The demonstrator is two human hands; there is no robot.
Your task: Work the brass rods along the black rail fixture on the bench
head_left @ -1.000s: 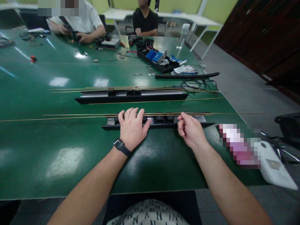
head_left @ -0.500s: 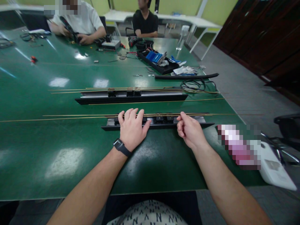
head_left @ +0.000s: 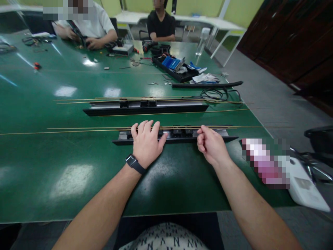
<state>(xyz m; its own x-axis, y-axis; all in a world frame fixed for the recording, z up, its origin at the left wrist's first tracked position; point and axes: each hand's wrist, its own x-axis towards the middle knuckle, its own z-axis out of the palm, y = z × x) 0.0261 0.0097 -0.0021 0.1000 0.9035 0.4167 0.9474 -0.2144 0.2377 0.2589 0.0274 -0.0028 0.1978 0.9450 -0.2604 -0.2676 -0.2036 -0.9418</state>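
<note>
- The near rail (head_left: 177,140) lies on the green counter (head_left: 78,194), just under both hands, and the golden rods (head_left: 83,129) pass lengthwise above it. If the press from above is uneven, I think the rail may tilt or slide on this smooth surface.
- The left hand (head_left: 147,146) has its fingers spread over the rail and the rods, with the thumb apart. It covers part of the work, so a rod sitting wrongly under it could be missed.
- The right hand (head_left: 210,143) is curled, the thumb and index finger brought together at the rods. It seems to be a pinch on them, but how many rods are between, I cannot tell. A grip too tight, or a sideways pull, could bend such thin rods.
- Black blocks (head_left: 177,131) are in the rail, between the hands. A rod dragged across them might catch there.
- On the right, a rod end passes beyond the counter's edge, toward the chair (head_left: 319,139). A person brushing against it could shift the whole set.
- The far rail (head_left: 145,110) and a single rod (head_left: 171,113) lie near; a wide movement could tangle the rods.
</note>
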